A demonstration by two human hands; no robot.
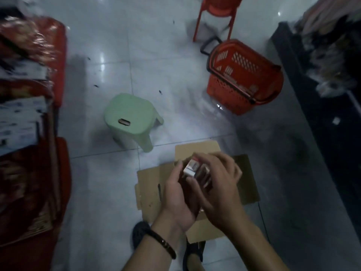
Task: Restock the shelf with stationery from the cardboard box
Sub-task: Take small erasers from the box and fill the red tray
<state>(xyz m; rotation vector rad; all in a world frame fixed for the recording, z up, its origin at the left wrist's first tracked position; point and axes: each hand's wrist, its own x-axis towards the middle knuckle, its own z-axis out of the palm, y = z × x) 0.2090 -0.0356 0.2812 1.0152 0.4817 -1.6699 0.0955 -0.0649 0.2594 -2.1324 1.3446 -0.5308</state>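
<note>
An open cardboard box [150,184] lies on the tiled floor below me, flaps spread outward. Above it, my left hand [177,194] and my right hand [218,184] both hold a small stack of stationery packs [190,169], white and red at the near end. My left hand cups the stack from below and the left. My right hand wraps over its top and right side. The inside of the box is mostly hidden by my hands. A dark shelf [320,106] with blurred goods runs along the right edge.
A pale green plastic stool [130,118] stands on the floor just beyond the box. A red shopping basket [244,79] sits at the right, with a red chair [216,14] behind it. Red crates with wrapped goods [29,79] fill the left side. My sandalled feet [140,233] are under the box.
</note>
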